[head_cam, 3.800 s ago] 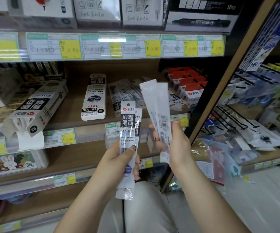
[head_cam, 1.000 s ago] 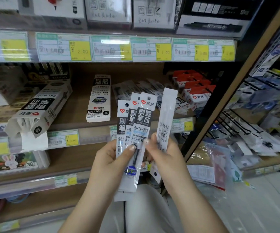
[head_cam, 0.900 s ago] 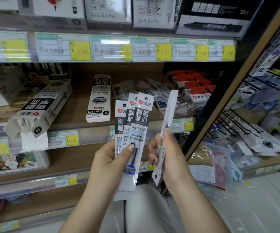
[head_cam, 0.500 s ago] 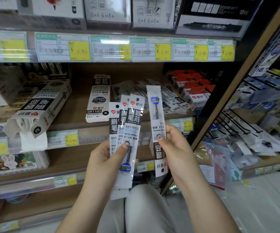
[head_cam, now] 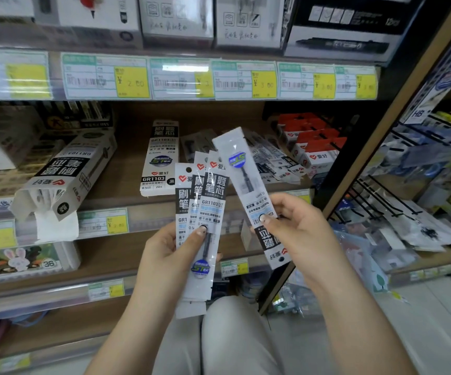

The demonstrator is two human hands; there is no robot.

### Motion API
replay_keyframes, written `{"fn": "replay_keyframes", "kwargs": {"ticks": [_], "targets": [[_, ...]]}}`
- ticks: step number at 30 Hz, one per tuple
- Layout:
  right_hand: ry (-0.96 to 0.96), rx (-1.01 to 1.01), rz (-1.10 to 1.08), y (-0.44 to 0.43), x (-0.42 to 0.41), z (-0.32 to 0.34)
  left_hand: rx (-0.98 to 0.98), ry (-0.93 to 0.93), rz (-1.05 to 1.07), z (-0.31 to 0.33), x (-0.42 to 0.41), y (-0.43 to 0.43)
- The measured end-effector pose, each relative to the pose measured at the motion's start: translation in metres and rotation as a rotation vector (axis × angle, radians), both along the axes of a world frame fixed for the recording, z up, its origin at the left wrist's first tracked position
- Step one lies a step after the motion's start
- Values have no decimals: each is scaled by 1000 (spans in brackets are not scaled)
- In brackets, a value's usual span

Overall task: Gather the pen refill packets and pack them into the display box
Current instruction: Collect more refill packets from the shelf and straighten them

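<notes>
Before shelf edge [head_cam: 148, 217]: packets [head_cam: 205, 212] in hands [head_cam: 170, 255].

One head-worn wide-angle view looks forward and down. It faces the shelving [head_cam: 164, 147] at close range. No second view is supplied.

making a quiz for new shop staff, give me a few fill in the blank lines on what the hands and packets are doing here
1. The left hand holds a fan of ____ refill packets.
2. The single packet in the right hand has its print turned ____.
3. The open display box lies on the shelf to the ____ of both hands.

Missing words: three; upside down; left
</notes>
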State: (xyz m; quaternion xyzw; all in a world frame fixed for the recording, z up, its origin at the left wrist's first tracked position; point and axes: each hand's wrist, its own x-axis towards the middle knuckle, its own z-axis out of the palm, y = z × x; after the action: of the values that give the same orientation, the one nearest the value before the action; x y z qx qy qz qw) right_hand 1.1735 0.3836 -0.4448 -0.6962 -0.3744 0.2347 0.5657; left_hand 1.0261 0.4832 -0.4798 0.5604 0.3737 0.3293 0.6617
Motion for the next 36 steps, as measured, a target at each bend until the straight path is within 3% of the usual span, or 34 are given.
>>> {"fn": "replay_keyframes", "kwargs": {"ticks": [5, 9, 12, 19, 27, 29, 31, 33, 36], "targets": [[-346, -219, 163, -3, 18, 24, -48, 43, -82, 5, -6, 5], [-453, -424, 401, 2, 29, 41, -138, 32, -242, 7, -10, 10], [-626, -497, 440, 8, 26, 48, -211, -3, -414, 6, -10, 10], [-1058, -330, 276, 13, 14, 49, -168, -43, -609, 5, -10, 1], [-1253, -52, 105, 21, 19, 21, -110, -20, -528, 13, -8, -6], [-1191, 36, -52, 23, 23, 14, -70, 10, -386, 11, -6, -5], [-973, 81, -215, 21, 28, 10, -27, 4, -280, 11, -4, -2], [-544, 95, -238, 17, 29, 9, -21, -32, -231, 12, -2, -1], [193, -34, 74, 19, 15, 3, -41, -95, -235, 16, 3, -1]]}}
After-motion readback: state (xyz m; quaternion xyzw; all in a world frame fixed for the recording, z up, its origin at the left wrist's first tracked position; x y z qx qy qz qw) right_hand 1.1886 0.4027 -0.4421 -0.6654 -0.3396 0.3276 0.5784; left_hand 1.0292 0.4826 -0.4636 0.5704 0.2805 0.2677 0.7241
